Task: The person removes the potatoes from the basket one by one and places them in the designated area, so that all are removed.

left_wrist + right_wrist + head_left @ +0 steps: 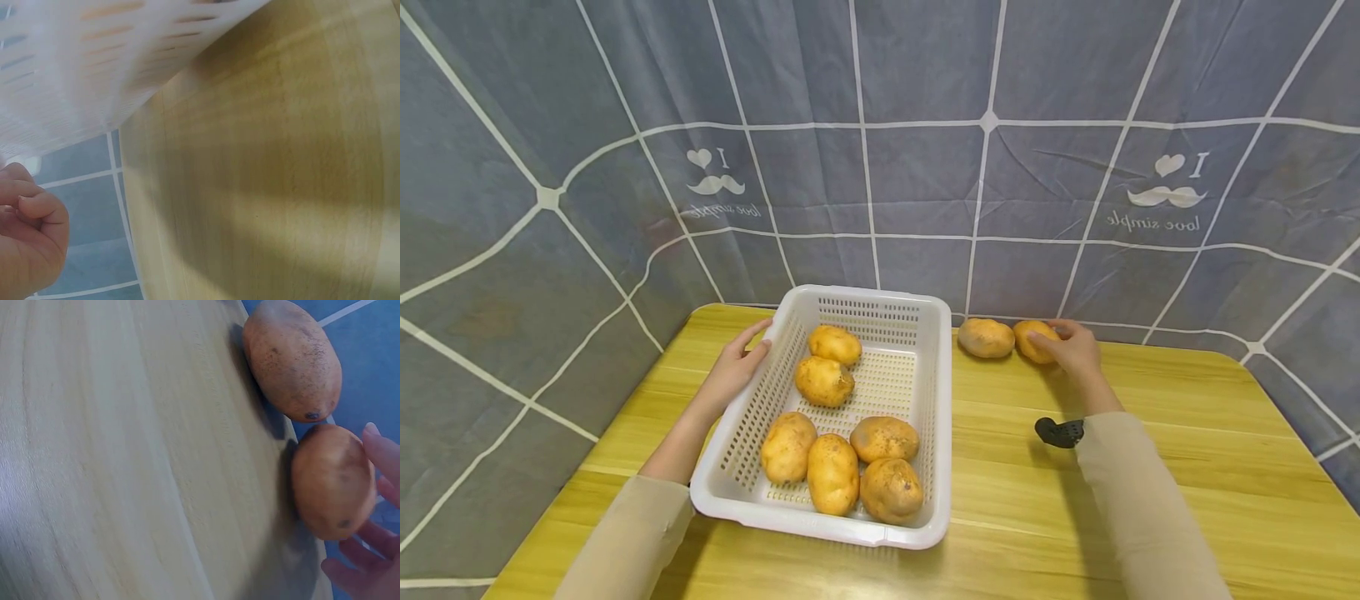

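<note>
A white slotted plastic basket (934,400) sits on the table with several potatoes inside, among them one potato (832,475) near its front wall. My left hand (739,367) grips the basket's left rim near the far corner; in the left wrist view its curled fingers (44,209) show beside the basket's side wall (75,81). At the table's back edge, my right hand (1077,354) holds a potato (334,481) between thumb and fingers. Just left of it lies another potato (986,338), its end close against the held one.
A wood-grain table (1000,500) carries everything. Behind and to both sides hangs a grey-blue curtain (925,183) with white grid lines, close to the table's back edge. A black strap-like piece (1060,432) juts from the right sleeve (1138,492) over the table.
</note>
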Available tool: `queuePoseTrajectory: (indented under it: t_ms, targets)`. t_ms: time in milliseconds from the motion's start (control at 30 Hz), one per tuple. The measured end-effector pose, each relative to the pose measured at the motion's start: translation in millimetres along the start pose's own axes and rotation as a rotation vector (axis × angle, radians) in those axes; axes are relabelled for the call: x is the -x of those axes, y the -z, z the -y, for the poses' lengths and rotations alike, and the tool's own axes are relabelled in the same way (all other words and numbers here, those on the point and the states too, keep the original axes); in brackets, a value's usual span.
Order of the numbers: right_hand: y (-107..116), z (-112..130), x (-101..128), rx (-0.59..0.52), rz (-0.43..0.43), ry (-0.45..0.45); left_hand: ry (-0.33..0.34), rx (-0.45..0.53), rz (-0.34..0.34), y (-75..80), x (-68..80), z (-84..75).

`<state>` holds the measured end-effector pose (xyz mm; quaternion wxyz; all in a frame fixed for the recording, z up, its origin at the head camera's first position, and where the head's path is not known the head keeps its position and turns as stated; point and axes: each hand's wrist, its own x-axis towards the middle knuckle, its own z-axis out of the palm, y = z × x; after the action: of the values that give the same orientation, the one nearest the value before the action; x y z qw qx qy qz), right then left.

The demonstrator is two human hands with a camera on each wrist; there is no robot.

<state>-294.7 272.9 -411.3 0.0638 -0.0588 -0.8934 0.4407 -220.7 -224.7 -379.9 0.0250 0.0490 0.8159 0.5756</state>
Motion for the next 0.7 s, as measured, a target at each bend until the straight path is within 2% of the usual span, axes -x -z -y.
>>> queuePoseTrajectory:
  t_ms: [200,400,700]
  targets:
    - [9.6,8.9,3.9,-0.013,0.033,0.014,-0.004,0.002,-0.002,0.0,-0.6,0.6]
    - [20.3,21.3,9.5,0.026,0.035,0.064,-0.004,0.008,0.005,0.9,0.6,-0.8]
    - [26.5,38.8,19.5,-0.019,0.142,0.095,0.003,0.012,0.008,0.7,1.2,-2.3]
